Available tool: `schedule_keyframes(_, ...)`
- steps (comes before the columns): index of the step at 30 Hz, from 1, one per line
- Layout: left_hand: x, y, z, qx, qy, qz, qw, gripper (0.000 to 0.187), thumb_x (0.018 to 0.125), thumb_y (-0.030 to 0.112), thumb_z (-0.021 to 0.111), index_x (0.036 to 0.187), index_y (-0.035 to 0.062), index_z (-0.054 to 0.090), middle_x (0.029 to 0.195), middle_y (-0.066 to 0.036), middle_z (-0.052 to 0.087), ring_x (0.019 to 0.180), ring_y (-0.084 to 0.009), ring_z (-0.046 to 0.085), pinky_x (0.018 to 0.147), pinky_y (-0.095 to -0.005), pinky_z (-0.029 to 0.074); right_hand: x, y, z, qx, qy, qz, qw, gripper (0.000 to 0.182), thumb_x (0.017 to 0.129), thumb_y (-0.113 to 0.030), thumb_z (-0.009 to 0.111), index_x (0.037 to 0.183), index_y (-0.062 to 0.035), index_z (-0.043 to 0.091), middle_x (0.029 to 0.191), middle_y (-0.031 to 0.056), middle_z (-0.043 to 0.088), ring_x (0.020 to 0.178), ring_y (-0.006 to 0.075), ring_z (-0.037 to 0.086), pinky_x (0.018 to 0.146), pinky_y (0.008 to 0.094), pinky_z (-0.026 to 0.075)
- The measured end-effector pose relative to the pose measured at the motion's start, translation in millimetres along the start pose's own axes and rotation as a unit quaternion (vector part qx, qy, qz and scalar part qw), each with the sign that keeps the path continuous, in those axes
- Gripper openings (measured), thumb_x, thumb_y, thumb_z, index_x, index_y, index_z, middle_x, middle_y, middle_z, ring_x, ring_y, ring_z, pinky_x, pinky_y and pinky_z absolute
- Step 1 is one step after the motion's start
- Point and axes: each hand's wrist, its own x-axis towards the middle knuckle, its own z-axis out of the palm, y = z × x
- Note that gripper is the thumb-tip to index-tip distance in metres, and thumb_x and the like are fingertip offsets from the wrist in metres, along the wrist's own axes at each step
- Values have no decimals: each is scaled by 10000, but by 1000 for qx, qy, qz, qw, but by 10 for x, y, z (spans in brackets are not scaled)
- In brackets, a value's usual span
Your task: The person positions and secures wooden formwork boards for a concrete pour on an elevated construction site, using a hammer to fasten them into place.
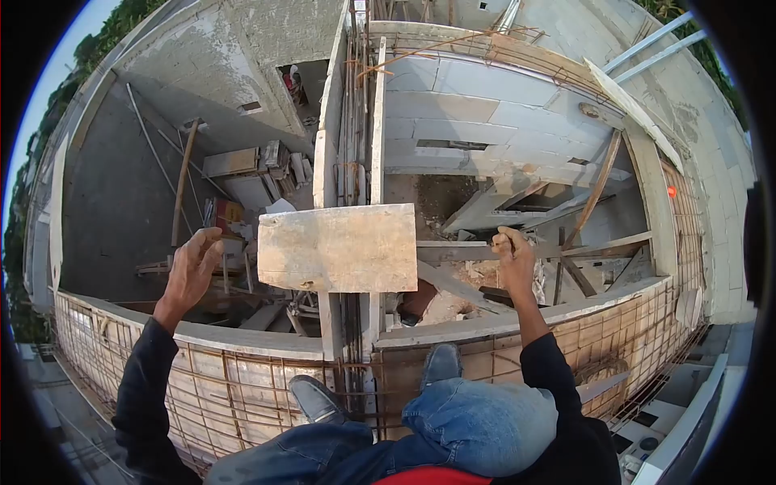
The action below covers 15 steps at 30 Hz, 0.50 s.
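A rectangular wooden board (337, 248) lies flat across the two upright plank edges of a narrow formwork channel, in front of my feet. To its left, my left hand (192, 271) is raised, with fingers curled toward the thumb. On the other side, my right hand (516, 260) is also raised, with thumb and fingertips pinched together. Neither hand touches the board. Anything between the fingertips of either hand is too small to make out. Long rebar (351, 153) runs inside the channel and passes under the board.
My shoes (441, 364) stand by the channel, over a rebar grid (234, 388). Deep rooms drop away on both sides, with a leaning wooden prop (186, 182), stacked panels (275, 162) and crossed timbers (578, 275). A block wall (461, 109) rises beyond. Someone (294, 78) is in the far doorway.
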Motion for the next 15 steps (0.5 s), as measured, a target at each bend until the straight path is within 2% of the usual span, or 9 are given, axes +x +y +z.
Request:
schedule_keyframes(1,311,9,109,65,-66,54,994,506,936,383,507,1200,-47,470,983,-198,639,865,-303,645,721,-361,506,203,-151,14,17,-19,-29,999,233,898,-82,518,1104,-7,595,828,102,659,700,160,626,658,286,486)
schedule_keyframes(2,587,66,260,140,-116,67,981,583,931,418,490,1279,-44,414,1160,-274,556,1080,-400,544,924,-432,430,427,-316,26,19,-29,-40,999,233,898,-82,518,1104,-7,595,828,102,659,700,160,626,658,286,486)
schedule_keyframes(4,1180,273,582,267,-183,53,945,881,878,657,370,1389,-52,266,1390,-307,315,1295,-410,338,1076,-445,280,914,-618,100,-37,-81,-119,989,237,895,-105,532,1099,-2,592,807,109,655,689,172,627,658,298,489)
schedule_keyframes(5,1566,119,867,262,-139,108,949,926,845,705,370,1408,-21,256,1412,-309,274,1325,-447,261,1082,-525,230,1154,-701,189,-33,-85,-125,988,237,895,-105,532,1099,-2,592,807,109,655,689,172,627,658,298,489)
schedule_keyframes(7,2024,459,1245,222,-55,77,970,1006,777,775,388,1422,15,256,1440,-325,191,1329,-528,155,1029,-678,137,1540,-780,398,-23,-95,-184,978,243,898,-134,541,1095,0,590,779,118,646,683,180,628,658,305,488)
schedule_keyframes(9,2445,534,1663,178,35,46,982,1056,733,831,358,1437,52,251,1463,-314,129,1334,-552,60,970,-749,90,1660,-883,588,-11,-99,-161,982,242,897,-137,543,1093,-1,590,775,125,645,681,188,626,658,313,488)
schedule_keyframes(12,2701,497,2139,128,29,-14,991,1102,695,862,353,1443,59,249,1473,-293,134,1343,-539,-44,982,-737,14,1778,-768,964,-17,-132,-131,983,244,894,-138,547,1091,-1,591,785,142,648,693,213,628,670,335,488)
schedule_keyframes(14,2628,531,2283,202,67,-3,977,1028,723,822,387,1376,29,391,1401,-300,300,1335,-545,-10,968,-733,47,1922,-602,1212,-32,-142,-109,983,246,890,-136,550,1092,0,591,800,153,652,707,230,632,681,349,490)
schedule_keyframes(15,2601,562,2307,224,86,4,971,992,735,803,402,1346,22,441,1369,-296,360,1330,-547,8,961,-730,64,2032,-502,1331,-57,-129,-142,980,243,885,-132,553,1087,-2,594,828,166,656,725,261,635,696,363,488)
